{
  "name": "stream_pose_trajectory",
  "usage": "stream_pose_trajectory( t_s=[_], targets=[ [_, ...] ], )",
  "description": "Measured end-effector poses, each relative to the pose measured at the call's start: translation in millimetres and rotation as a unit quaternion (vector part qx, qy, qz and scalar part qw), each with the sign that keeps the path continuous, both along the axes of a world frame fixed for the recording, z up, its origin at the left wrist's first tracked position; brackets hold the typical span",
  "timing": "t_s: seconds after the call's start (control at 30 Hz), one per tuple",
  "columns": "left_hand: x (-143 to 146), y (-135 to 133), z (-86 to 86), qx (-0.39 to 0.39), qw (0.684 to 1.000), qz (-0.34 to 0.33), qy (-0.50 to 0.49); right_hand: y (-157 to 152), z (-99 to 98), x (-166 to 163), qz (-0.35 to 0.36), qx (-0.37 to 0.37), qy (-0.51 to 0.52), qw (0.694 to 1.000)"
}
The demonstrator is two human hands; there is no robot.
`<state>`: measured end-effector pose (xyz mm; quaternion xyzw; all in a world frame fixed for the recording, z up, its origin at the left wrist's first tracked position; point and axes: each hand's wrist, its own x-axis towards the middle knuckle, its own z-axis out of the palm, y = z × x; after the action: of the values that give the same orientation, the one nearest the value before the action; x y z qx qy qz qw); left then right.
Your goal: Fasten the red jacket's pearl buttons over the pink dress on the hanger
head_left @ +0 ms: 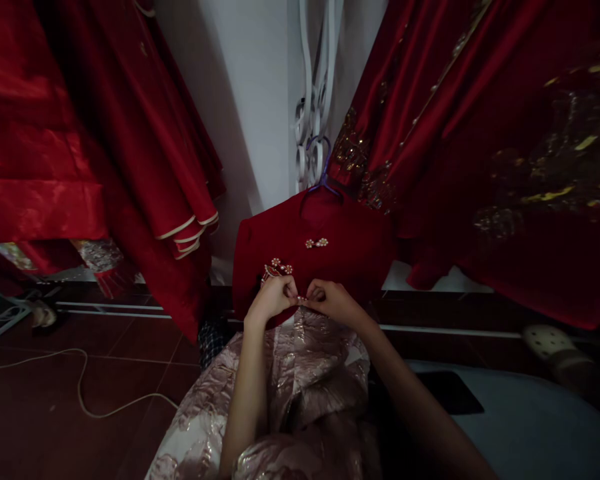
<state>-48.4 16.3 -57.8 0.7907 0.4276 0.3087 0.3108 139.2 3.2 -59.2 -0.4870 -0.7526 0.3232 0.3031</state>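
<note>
A dark red garment [270,237] hangs in front of me on a purple hanger [325,179]. On its upper front is a pearl-like clasp [317,243]. A beaded ornament [277,269] shows just above my left hand [271,298]. That hand is closed, its thumb and fingers pinched at the left end of a small pearly fastener [301,301] near the garment's lower edge. From the other side my right hand [334,302] pinches the same fastener. My fingers hide much of it.
Red garments [145,133] hang on the left, and red ones with gold decoration [480,153] on the right. Pale pink brocade cloth [310,387] spreads below my hands. A dark flat object [453,392] lies on a grey-blue surface [535,413]. A cable [85,380] crosses the floor.
</note>
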Motion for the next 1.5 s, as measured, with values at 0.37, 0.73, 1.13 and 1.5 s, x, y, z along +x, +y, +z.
stream_pose_trajectory(
  t_s=[0.37, 0.73, 1.13, 1.5],
  targets=[
    [-0.3, -3.9, 6.2, 0.010, 1.000, 0.015, 0.016, -3.6, 4.8, -5.3, 0.000, 0.010, -0.005, 1.000],
    [3.0, -3.3, 4.4, -0.015, 1.000, 0.017, 0.008, -5.8, 6.8, -8.1, 0.001, 0.008, -0.015, 1.000],
    [-6.6, 17.2, -15.5, -0.234, 0.862, 0.123, -0.432, -12.0, 29.8, 21.8, 0.134, -0.097, 0.019, 0.986],
    [-7.5, 18.6, -17.0, -0.277, 0.834, 0.140, -0.456, -26.1, 21.0, -26.4, 0.127, -0.039, 0.056, 0.990]
  ],
)
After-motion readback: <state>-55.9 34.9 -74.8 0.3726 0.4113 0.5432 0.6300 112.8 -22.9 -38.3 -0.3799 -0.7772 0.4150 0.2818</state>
